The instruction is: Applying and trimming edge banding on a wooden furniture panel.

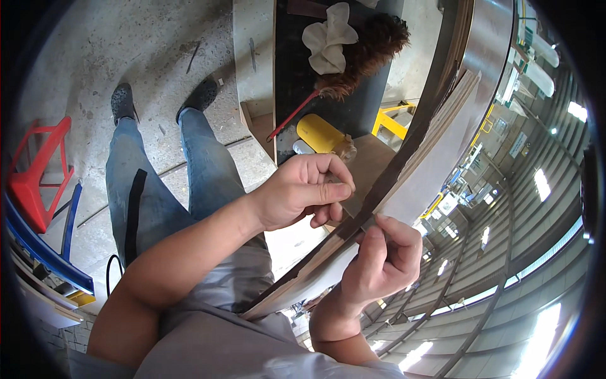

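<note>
In front of my body, my left hand (303, 192) is closed, with thumb and index finger pinched together. Whatever sits between those fingertips is too small to make out. To its right, my right hand (385, 259) is pinched too, thumb against index finger. A small dark grey bit shows at its fingertips, but I cannot tell what it is. Both hands are close to the edge of a long stack of thin brownish sheets (424, 161) with a pale top sheet (413, 192). My right fingertips appear to touch that edge; my left is slightly apart from it.
A black surface (290, 69) holds a brown feather duster (372, 54) with a red handle, a crumpled white cloth (329, 38) and a yellow cylindrical container (320, 134). A red stool (31, 196) and blue metal frame (47, 252) stand at left. A yellow metal frame (392, 123) is beyond the stack.
</note>
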`<state>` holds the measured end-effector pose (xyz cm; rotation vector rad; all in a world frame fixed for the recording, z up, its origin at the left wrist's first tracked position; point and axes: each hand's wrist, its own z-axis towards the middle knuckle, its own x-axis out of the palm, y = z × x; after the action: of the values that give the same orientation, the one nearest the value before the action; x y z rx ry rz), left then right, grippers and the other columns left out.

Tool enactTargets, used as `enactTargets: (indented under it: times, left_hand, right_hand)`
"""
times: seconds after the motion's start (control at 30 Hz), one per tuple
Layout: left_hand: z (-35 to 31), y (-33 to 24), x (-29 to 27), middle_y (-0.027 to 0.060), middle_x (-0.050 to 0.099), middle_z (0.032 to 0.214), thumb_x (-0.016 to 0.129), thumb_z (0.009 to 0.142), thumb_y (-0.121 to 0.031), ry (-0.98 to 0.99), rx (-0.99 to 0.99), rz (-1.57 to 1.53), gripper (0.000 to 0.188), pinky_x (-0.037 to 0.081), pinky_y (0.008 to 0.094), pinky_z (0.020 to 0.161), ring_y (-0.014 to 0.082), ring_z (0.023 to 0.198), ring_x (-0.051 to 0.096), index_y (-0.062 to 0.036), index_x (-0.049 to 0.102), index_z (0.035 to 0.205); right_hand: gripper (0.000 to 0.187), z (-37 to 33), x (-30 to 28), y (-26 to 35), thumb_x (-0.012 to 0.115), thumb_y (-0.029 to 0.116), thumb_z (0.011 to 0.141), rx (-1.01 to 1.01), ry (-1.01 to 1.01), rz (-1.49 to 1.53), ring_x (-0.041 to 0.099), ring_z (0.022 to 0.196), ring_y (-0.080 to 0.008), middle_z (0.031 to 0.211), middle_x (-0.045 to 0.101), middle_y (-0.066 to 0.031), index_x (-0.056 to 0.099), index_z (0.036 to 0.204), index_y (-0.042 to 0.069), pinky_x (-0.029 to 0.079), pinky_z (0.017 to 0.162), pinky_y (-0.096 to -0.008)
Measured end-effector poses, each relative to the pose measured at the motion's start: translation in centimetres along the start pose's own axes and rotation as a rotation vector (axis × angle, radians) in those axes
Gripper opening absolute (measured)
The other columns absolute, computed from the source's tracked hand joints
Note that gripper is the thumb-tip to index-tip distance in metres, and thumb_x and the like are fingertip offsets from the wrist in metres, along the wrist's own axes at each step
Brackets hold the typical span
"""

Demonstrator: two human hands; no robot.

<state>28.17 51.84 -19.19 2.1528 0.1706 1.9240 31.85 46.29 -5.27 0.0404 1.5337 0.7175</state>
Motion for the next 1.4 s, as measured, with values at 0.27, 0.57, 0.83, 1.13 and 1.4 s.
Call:
enactTargets:
  times: [0.27, 0.57, 0.83, 1.13, 1.4]
  left_hand:
    - [-0.8, -0.1, -0.2, 0.0078, 0.063, 0.066, 0.059, 0.09, -0.012, -0.01, -0.049, 0.012, 0.012, 0.041, 0.0197, 0.043, 0.009, 0.049, 0.056, -0.0032, 0.053, 0.095]
    - [-4.8, 0.1, -0.5, 0.0093, 0.063, 0.067, 0.058, 0.089, -0.006, -0.026, -0.077, 0.042, 0.009, 0.041, 0.0193, 0.041, 0.009, 0.049, 0.058, -0.0012, 0.052, 0.094]
    - [-6.6, -4.9, -2.4, 0.0176, 0.065, 0.077, 0.061, 0.086, -0.009, 0.129, 0.201, 0.087, 0.029, 0.049, 0.0244, 0.049, 0.0149, 0.06, 0.062, 0.004, 0.052, 0.11]
    - [2.7, -7.0, 2.7, 0.0056, 0.061, 0.073, 0.063, 0.086, -0.009, -0.031, 0.102, 0.552, 0.025, 0.051, 0.0231, 0.052, 0.0118, 0.059, 0.061, -0.0002, 0.052, 0.107]
    - [5.0, -5.1, 1.3, 0.0028, 0.062, 0.076, 0.065, 0.086, -0.015, -0.052, 0.049, 0.499, 0.02, 0.05, 0.0214, 0.053, 0.0086, 0.061, 0.059, -0.0007, 0.058, 0.098]
  right_hand:
    - [0.007, -0.7, -0.1, -0.1, 0.055, -0.006, 0.075, 0.004, 0.031, 0.028, 0.049, 0.053, -0.0077, 0.069, 0.057, -0.0057, 0.059, 0.081, -0.003, 0.038, 0.05, -0.0177]
    - [0.012, -2.6, -0.7, 0.3, 0.06, -0.006, 0.069, -0.224, 0.286, 0.211, 0.05, 0.049, -0.0148, 0.061, 0.055, -0.0088, 0.054, 0.079, -0.003, 0.042, 0.049, -0.0262]
    - [0.031, -2.3, -0.3, 1.1, 0.059, -0.016, 0.064, -0.406, 0.319, 0.275, 0.056, 0.051, -0.0222, 0.067, 0.058, -0.0132, 0.053, 0.091, -0.004, 0.044, 0.046, -0.0302]
    - [0.011, 4.1, -0.8, 1.3, 0.066, -0.005, 0.077, 0.003, -0.021, 0.079, 0.054, 0.062, -0.0055, 0.074, 0.061, -0.0058, 0.06, 0.087, -0.004, 0.039, 0.052, -0.0174]
    - [0.018, 6.0, 0.1, 0.7, 0.063, -0.005, 0.079, 0.117, 0.084, 0.097, 0.053, 0.069, -0.005, 0.081, 0.062, -0.0049, 0.061, 0.097, -0.005, 0.041, 0.063, -0.0155]
